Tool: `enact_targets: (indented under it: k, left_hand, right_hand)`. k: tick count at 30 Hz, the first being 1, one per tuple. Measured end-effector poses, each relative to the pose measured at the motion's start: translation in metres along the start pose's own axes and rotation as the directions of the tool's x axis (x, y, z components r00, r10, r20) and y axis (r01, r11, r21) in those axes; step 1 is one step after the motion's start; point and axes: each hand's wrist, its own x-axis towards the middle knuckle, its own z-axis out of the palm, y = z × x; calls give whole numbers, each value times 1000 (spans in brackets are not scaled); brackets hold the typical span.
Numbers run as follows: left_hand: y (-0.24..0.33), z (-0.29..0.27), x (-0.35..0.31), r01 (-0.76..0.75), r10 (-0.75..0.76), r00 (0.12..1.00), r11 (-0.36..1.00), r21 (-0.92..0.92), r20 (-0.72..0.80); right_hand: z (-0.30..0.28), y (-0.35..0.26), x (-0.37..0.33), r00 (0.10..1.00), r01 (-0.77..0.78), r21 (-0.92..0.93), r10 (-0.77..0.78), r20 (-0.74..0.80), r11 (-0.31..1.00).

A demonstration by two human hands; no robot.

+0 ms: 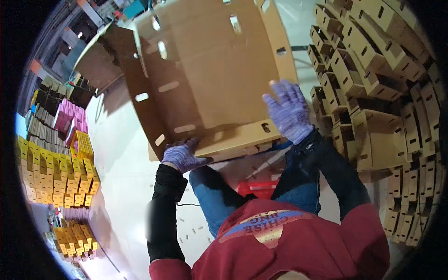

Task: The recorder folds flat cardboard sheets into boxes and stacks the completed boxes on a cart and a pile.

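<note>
My left hand (183, 155), in a lavender knit glove, lay on the near-left corner of a large, shallow brown cardboard box with rounded oblong slots (233, 88), its fingers over the corner and its thumb pointing right along the near wall. I could not tell whether it gripped that wall or only rested there. My right hand (290, 112), gloved alike, was open with its fingers spread over the box's near-right corner, right of the centre of the frame; I could not tell if it touched the cardboard. The box filled the upper middle of the frame, its open side facing up at me and its far end running to the top edge.

Below its near wall, between my knees in blue jeans (210, 200), sat a bright red object (259, 187), partly hidden. Small scraps (195, 230) lay on the pale, glossy floor (126, 196) at the lower left of the centre.

Tan slotted cardboard boxes (380, 135) stood stacked along the right side. At the left stood rows of yellow slotted boxes (58, 172), with a pink stack (70, 116) above them.
</note>
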Motion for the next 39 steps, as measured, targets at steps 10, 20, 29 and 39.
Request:
enact_targets:
  k: [10,20,29,39]
  left_hand:
    - [114,-55,-10,-273,288,876,957,95,-387]
    - [161,-26,75,-14,-39,946,987,-160,-321]
    - [92,14,27,-586,606,648,784,207,-461]
    - [-111,37,-108,-216,357,778,925,313,-517]
  right_hand:
    - [-3,-83,-84,929,-337,888,-42,367,313]
    - [4,-67,-173,759,-532,782,-227,611,325]
    - [18,10,-273,654,-705,499,190,732,504]
    - [9,87,-208,786,-574,341,384,484,745]
